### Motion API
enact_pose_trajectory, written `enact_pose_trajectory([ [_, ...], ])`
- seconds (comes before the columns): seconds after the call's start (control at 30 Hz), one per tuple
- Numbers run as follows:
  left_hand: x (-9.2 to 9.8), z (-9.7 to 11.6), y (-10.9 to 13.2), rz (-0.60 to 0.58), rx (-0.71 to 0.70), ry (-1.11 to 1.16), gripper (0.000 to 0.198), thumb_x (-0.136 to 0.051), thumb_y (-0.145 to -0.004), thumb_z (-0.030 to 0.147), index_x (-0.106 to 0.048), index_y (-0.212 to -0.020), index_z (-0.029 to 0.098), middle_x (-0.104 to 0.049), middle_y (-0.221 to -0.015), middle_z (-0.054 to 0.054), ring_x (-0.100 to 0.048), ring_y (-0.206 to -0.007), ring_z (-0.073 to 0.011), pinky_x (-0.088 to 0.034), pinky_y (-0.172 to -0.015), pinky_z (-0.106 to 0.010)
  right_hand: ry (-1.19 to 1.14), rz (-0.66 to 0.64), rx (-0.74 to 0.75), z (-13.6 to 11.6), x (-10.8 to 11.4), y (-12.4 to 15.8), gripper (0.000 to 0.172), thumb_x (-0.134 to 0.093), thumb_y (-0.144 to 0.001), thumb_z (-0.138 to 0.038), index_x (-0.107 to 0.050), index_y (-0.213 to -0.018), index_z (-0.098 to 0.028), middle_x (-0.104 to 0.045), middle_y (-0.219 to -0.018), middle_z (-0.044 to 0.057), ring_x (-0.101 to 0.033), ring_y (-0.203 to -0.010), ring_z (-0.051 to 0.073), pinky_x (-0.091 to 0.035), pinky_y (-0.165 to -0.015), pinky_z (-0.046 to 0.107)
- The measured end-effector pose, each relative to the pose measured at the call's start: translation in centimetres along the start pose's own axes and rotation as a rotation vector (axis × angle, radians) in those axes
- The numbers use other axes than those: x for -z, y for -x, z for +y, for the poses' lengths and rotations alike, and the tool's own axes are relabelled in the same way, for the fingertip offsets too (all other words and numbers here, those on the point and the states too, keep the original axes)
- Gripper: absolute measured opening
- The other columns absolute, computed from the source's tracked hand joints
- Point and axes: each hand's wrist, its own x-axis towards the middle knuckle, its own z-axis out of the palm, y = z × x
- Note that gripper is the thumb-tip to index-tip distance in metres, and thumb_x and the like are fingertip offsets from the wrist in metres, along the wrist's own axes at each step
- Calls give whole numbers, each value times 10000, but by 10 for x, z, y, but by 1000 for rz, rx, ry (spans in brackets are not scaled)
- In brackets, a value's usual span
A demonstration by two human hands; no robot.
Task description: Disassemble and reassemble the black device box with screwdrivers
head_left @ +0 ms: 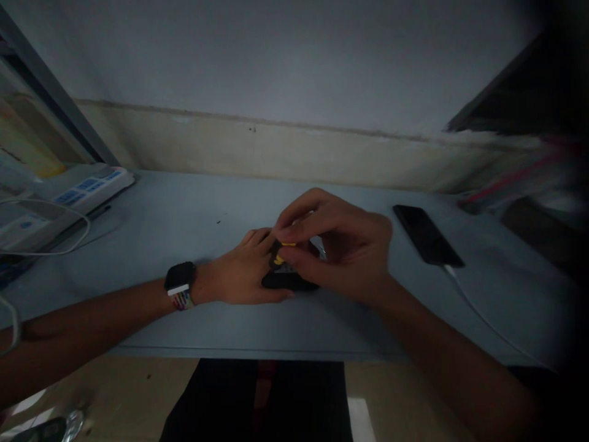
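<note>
A dark object [288, 281] with a black near edge and a greyish patch lies on the table, largely covered by my hands; its kind cannot be made out. My left hand [243, 270] rests palm down at its left side, the thumb stretched along the near edge and the fingers apart toward the far side. Over the object, my right hand [347, 245] is closed in a pinch of thumb and fingertips. A small yellow piece [279, 260] shows at those fingertips, partly hidden. On my left wrist sits a dark-faced watch [180, 277] with a multicoloured band.
On the blue-grey table [184, 209], a black phone [427, 234] with a white cable [488, 328] lies to the right. A white power strip [92, 187] and a pale cable [83, 239] are at the left. A wall [276, 147] rises behind.
</note>
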Motion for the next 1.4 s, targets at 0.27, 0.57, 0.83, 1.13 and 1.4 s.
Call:
enact_pose_trajectory([
  [0.27, -2, 0, 2, 3, 1, -79, 497, -764, -947, 586, -730, -1306, 244, -713, -1287, -147, -669, -1204, -369, -567, -1063, -588, -256, -198, -78, -1, 3, -3, 179, -753, -950, -118, -822, -1081, -218, -833, -1083, 88, -801, -953, 187, -600, -620, 242],
  [0.57, 1, 3, 0, -54, 88, -44, 612, -722, -951, 650, -687, -1326, 168, -702, -1319, -182, -605, -1336, -426, -532, -1123, -629, -65, -6, -113, 1, -8, -7, 152, -922, -845, -214, -786, -911, -205, -737, -963, 32, -676, -800, 133, -542, -614, 232],
  [0.83, -1, 1, 0, -72, 91, -45, 753, -754, -947, 601, -524, -1529, 182, -608, -1501, -203, -569, -1389, -419, -459, -1194, -672, -50, 54, -246, -2, -6, -6, 201, -916, -860, -268, -775, -997, -228, -728, -913, -10, -554, -596, 77, -528, -535, 217],
  [1.13, -2, 1, 0, -44, 71, -41, 783, -770, -926, 596, -482, -1538, 201, -509, -1602, -213, -485, -1479, -440, -428, -1210, -695, -276, -118, -172, 9, 8, 0, 161, -776, -964, -178, -845, -1100, -228, -811, -1177, 84, -619, -607, 72, -497, -512, 211],
  [1.4, 0, 3, -1, -61, 87, -62, 660, -752, -935, 607, -617, -1394, 152, -669, -1359, -203, -582, -1359, -439, -494, -1147, -672, -362, -99, -348, -5, 0, -5, 161, -642, -1012, -182, -783, -932, -181, -744, -969, 67, -670, -783, 148, -480, -570, 240],
])
